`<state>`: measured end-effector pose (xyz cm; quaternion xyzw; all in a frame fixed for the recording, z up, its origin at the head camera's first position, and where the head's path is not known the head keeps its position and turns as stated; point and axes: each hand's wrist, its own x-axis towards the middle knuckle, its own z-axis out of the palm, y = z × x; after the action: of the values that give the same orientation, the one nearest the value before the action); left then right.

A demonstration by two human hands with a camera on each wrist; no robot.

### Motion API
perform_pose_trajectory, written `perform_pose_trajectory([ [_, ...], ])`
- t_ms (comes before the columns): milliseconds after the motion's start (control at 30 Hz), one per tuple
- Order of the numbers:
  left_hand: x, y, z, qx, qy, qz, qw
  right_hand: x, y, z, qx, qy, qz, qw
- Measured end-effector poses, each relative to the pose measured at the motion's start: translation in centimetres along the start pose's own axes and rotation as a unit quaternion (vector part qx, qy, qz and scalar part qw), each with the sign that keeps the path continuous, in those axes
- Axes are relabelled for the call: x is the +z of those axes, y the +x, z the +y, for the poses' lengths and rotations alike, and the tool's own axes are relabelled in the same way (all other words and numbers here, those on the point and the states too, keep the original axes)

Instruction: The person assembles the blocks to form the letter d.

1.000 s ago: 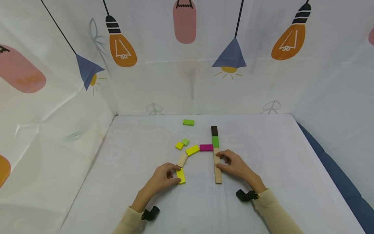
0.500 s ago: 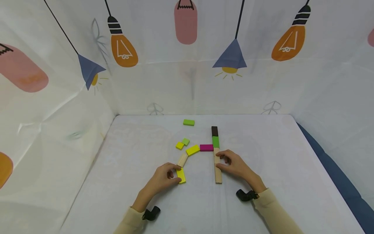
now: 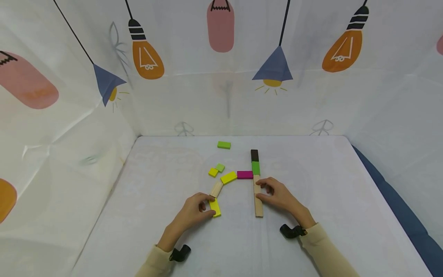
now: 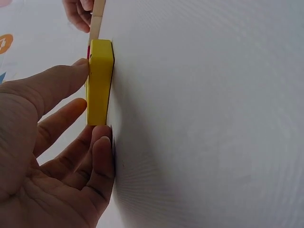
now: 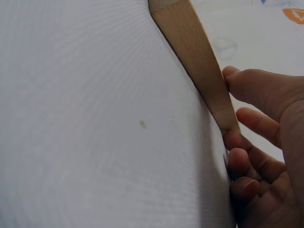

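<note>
The left hand [image 3: 194, 211] pinches a yellow block [image 3: 215, 207] lying flat on the white table [image 3: 166, 184], below a short wooden block [image 3: 216, 189]. The right hand [image 3: 280, 196] grips the long wooden strip [image 3: 257, 200] with thumb and fingertips, below the green block [image 3: 255, 168]

Your long strip [image 5: 199, 66] shows bare, matt wood grain (no paint), while the yellow block [image 4: 99, 80] looks smoothly painted, faintly glossy. The white tabletop [image 3: 166, 181] is matt cloth.

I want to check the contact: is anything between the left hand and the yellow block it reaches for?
No, nothing visible. The left hand already pinches the yellow block directly, thumb and fingers on its edges.
</note>
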<state>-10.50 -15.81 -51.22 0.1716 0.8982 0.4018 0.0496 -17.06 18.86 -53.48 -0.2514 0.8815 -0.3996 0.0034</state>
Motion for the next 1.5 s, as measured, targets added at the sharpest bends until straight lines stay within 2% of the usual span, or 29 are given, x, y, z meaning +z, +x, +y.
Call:
perform_pose_trajectory([
  [300,0.1,0.1,0.3,-0.005,0.008,0.005,0.9999,0.1,0.0,0.1,-0.010,-0.002,0.014,1.000],
  [467,-0.2,0.0,0.2,-0.007,0.015,-0.015,0.9998,0.1,0.0,0.3,0.005,0.006,0.006,1.000],
  [633,-1.5,0.5,0.0,-0.001,0.030,-0.036,0.9989,0.1,0.0,0.2,0.009,0.004,-0.001,1.000],
  [800,-3.2,1.7,0.1,0.022,0.043,-0.049,0.9977,0.1,0.0,0.1,0.014,0.006,-0.001,1.000],
  [967,-4.8,3.9,-0.3,0.041,0.042,-0.056,0.9967,0.0,-0.1,0.1,0.009,0.005,-0.001,1.000],
  [1233,-6.7,9.2,-1.5,0.040,0.043,-0.039,0.9975,0.2,-0.2,0.5,0.013,0.007,-0.006,1.000],
  [1500,-6.5,14.3,-1.5,0.035,0.060,-0.039,0.9968,0.0,0.0,0.2,0.015,0.006,-0.004,1.000],
])
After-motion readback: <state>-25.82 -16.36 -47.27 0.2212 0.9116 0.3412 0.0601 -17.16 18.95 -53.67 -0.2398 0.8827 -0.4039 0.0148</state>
